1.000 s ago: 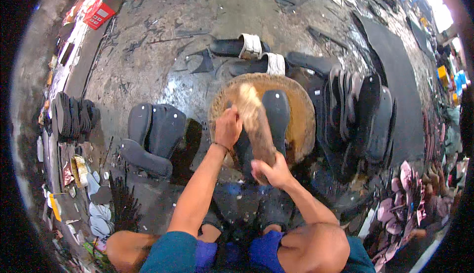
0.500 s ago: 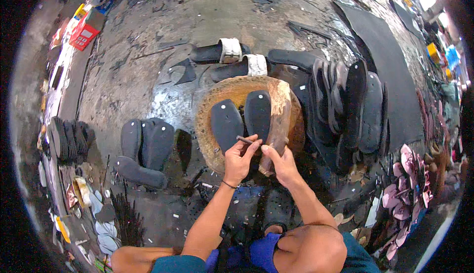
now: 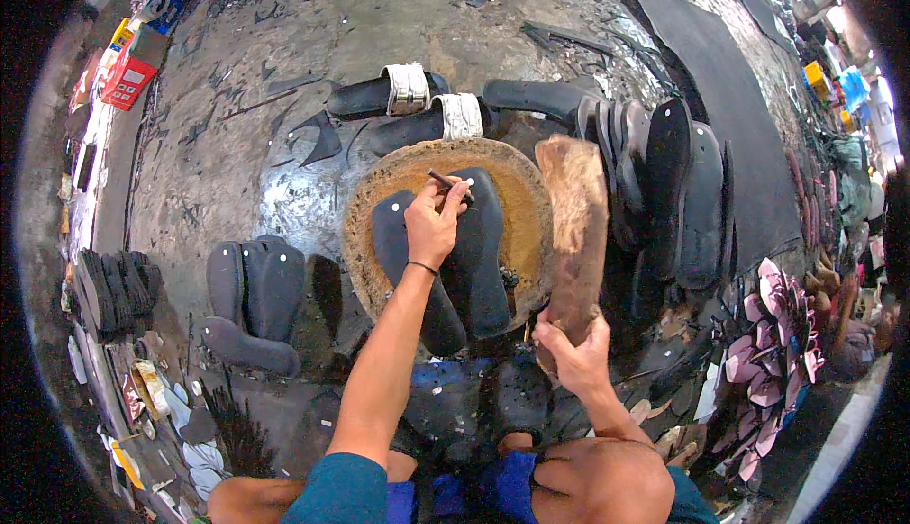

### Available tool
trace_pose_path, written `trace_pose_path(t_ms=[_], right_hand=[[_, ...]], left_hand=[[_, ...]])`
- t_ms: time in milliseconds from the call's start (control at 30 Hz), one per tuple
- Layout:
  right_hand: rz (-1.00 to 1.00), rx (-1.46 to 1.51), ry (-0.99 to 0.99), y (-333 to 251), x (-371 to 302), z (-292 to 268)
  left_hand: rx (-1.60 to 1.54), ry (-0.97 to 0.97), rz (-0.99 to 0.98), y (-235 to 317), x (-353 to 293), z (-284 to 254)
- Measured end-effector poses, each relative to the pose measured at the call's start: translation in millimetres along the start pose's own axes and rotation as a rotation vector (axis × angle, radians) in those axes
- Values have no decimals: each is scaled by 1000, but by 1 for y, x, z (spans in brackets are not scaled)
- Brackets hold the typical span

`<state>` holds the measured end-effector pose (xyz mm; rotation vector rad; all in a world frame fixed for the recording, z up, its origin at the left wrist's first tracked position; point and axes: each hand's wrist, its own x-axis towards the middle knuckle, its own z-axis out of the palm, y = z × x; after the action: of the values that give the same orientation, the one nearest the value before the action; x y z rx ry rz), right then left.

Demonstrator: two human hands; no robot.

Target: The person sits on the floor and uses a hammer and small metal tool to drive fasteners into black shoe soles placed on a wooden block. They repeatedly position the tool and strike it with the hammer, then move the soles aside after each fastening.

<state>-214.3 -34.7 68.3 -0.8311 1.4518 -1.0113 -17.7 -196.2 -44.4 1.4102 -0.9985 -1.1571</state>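
Observation:
Two black shoe soles, a left one (image 3: 391,238) and a right one (image 3: 485,249), lie on a round wooden block (image 3: 529,197). Each has a white dot near its far end. My left hand (image 3: 432,228) is closed around a short dark rod, perhaps a punch (image 3: 439,179), close to the dot on the right sole. Whether the rod's lower end touches the sole, I cannot tell. In my right hand (image 3: 576,349) is the near end of a thick wooden club (image 3: 574,216), which points away beside the block's right edge.
Two sandals with white straps (image 3: 408,88) lie beyond the block. Stacked black soles (image 3: 668,183) stand at the right by a dark rubber sheet (image 3: 730,117). More soles (image 3: 275,278) are at the left. Pink pieces (image 3: 768,334) are heaped at the far right.
My left hand has moved the rod from the soles' near part to the far end of the right sole. My right hand has carried the club rightward, off the block.

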Motion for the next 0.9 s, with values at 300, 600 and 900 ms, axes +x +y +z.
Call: trace_pose_path(t_ms=[300, 600, 900], right_hand=[[-1023, 323, -271, -131, 22, -10], [215, 223, -155, 39, 50, 41], [152, 122, -134, 68, 58, 49]], left_hand=[[474, 67, 446, 0, -11, 3], [543, 45, 476, -28, 3, 11], [-342, 140, -187, 9, -25, -20]])
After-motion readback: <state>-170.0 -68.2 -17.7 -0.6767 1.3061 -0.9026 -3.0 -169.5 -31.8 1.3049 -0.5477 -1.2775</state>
